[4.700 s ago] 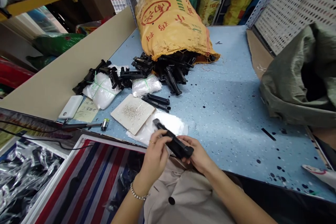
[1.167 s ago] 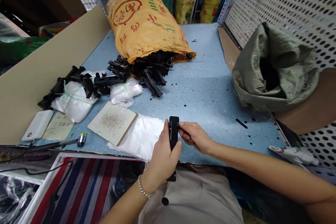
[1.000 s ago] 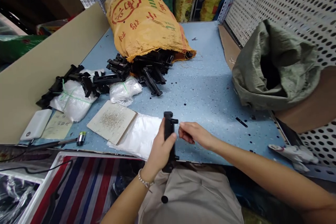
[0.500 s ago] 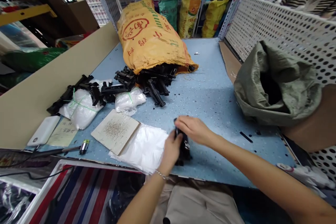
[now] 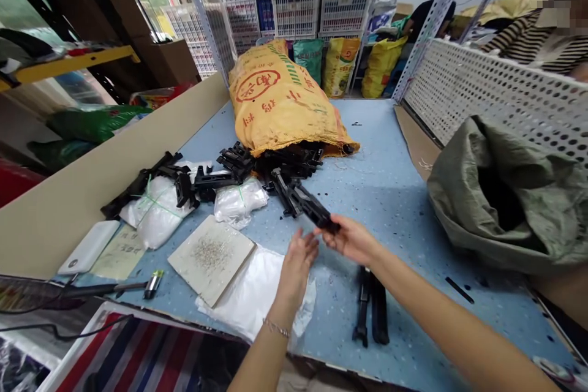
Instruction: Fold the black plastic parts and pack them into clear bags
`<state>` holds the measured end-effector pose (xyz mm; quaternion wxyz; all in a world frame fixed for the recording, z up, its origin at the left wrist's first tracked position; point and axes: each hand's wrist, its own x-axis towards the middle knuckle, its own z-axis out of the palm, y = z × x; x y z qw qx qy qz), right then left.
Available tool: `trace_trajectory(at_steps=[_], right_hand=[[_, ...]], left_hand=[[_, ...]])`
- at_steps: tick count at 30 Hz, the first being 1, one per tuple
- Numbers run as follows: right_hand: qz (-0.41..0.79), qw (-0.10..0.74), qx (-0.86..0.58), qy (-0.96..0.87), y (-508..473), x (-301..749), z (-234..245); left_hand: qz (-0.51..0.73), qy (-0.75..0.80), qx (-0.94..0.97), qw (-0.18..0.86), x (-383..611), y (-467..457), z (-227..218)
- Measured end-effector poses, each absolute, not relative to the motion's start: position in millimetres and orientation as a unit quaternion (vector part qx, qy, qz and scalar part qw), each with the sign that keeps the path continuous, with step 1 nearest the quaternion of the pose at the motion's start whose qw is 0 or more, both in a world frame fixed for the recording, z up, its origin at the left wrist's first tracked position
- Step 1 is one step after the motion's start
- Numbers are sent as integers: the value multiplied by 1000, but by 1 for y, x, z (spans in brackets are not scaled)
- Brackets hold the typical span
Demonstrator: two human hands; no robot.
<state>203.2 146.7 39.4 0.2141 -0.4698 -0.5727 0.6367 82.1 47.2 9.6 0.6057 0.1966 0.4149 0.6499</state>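
My right hand (image 5: 351, 239) grips the near end of a long black plastic part (image 5: 310, 205), whose far end reaches toward the pile of similar black parts (image 5: 294, 162) at the sack's mouth. Just to the left, my left hand (image 5: 298, 254) has its fingers apart and holds nothing; it hovers over the edge of the white plastic bags (image 5: 250, 300). Two black parts lie side by side beneath my right forearm, a narrow one (image 5: 362, 312) and a wider one (image 5: 379, 312). A yellow woven sack (image 5: 285, 104) lies behind the pile.
At left are tied clear bag bundles (image 5: 160, 211), a square board (image 5: 211, 257) with grit on it, a white power bank (image 5: 89, 248) and a hammer (image 5: 151, 285). A grey-green sack (image 5: 459, 196) stands open at right by the perforated panel (image 5: 496, 92). Another person (image 5: 528, 37) sits beyond.
Both hands were together on black parts by the front edge. Two parts now lie there. My right hand has moved forward onto another part; my left hand has opened. The view has shifted.
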Motion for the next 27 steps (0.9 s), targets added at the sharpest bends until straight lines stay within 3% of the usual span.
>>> trace_trajectory(at_steps=[3,5,8,10,13,18,24,27], right_hand=[[749,153,-380,-521,93,237,32],[698,171,-393,-573,75,250,34],[401,276,-431,-760,80,254,47],[206,313,-374,-848,97,248,56],[72,316,-277,-905,119,236,62],[164,260,-345,-887,104,231,57],[132,312,-205,-918,36,250,35],[178,245,-265,-916,41,251,38]], left_hand=[[692,314,128,637,84,56,30],[680,332,139,639,92,52,41],[621,391,189,653,104,36,49],[578,404,196,681,110,24,51],[547,415,173,707,114,14,52],[562,481,149,656,108,17,51],[549,511,196,631,102,24,49],[570,561,255,544,100,25,38]])
